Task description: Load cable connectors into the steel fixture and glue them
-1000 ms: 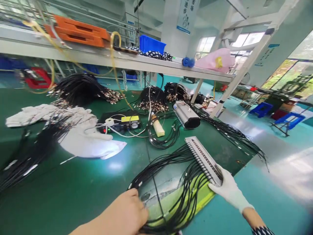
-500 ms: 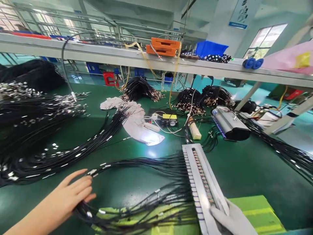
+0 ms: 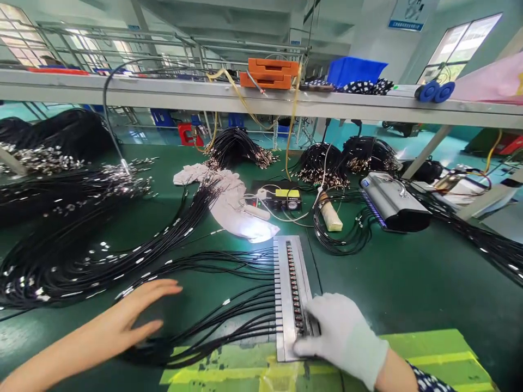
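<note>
A long grey metal fixture with a row of slots lies on the green bench, black cables fanning out of its left side. My right hand, in a white glove, grips the fixture's near end with curled fingers. My bare left hand lies flat with fingers stretched out on the looped ends of those cables, holding nothing.
A large spread of black cables with metal ends covers the left. Behind the fixture lie a white cloth, a small black controller box, a cream cylinder and a grey device. A shelf spans above. Yellow-green tape marks the near edge.
The view swung left and settled. My right hand has turned the fixture to lie straight away from me, nearer the middle. My left hand has stayed spread on the cables.
</note>
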The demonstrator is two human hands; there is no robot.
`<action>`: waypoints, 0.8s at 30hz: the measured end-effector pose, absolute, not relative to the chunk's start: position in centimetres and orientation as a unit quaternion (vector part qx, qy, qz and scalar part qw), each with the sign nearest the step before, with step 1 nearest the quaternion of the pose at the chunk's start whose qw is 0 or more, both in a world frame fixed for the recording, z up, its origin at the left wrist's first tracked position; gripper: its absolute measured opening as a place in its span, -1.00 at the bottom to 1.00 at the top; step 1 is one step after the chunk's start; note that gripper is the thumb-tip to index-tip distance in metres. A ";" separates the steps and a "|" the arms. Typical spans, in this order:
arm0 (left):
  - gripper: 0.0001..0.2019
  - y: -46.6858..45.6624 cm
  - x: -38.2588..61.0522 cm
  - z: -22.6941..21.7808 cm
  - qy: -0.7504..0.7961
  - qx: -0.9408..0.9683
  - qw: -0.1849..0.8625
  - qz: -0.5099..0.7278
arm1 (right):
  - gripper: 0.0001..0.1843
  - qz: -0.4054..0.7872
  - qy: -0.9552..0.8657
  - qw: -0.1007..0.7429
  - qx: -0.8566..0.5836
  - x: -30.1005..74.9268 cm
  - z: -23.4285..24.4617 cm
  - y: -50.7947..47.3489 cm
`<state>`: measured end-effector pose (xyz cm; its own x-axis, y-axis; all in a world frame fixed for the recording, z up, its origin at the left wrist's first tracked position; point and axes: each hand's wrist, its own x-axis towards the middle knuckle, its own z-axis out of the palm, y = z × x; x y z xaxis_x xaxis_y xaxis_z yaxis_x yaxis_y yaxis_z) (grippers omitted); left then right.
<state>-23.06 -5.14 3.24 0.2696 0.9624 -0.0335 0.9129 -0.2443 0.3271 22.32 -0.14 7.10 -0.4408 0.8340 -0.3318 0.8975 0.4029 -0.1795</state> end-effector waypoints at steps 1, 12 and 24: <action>-0.55 -3.5 -21.4 3.8 0.590 0.786 0.160 0.098 | -0.36 -0.149 0.864 0.080 0.474 22.2 6.4 -0.5; -0.48 9.0 -5.2 -1.0 0.541 0.818 0.121 0.152 | -0.74 0.038 0.942 -0.207 0.261 23.9 15.4 2.6; -0.49 8.1 -4.4 -2.9 0.560 0.799 0.106 0.193 | -0.49 -0.163 0.746 -0.161 0.626 15.5 19.2 35.8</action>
<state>-4.45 8.12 -2.86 0.2987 0.9352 0.1902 0.8532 -0.3510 0.3859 15.54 35.76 19.22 -0.1658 0.9855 0.0364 0.8810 0.1646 -0.4435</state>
